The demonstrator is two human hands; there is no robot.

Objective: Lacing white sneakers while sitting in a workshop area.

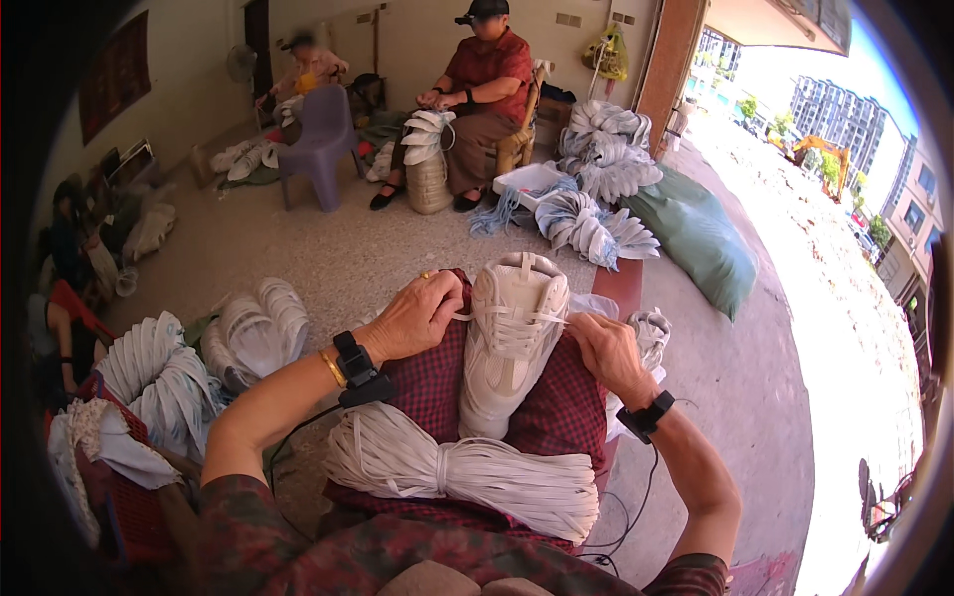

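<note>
A cream sneaker (489, 382) stands between my knees on a red-and-black checked cloth (422, 402), its toe toward me. White shoelace (517, 333) crosses its front in several rows. On the shoe's left side, my left hand (422, 310) is closed, with a lace strand running to its fingers. My right hand (606, 353) pinches the lace on the other side, and the strand looks drawn out sideways. Across my lap, nearer to me, lies a thick bundle of white laces (462, 472), tied round its middle.
Stacked white shoe parts (159, 372) lie at my left by a red crate (129, 487). Ahead are a purple chair (323, 139) and a seated person (487, 84) handling shoe parts; another sits farther back. More stacks (606, 149) and a green sack (696, 238) lie right. Cables hang from my wristbands.
</note>
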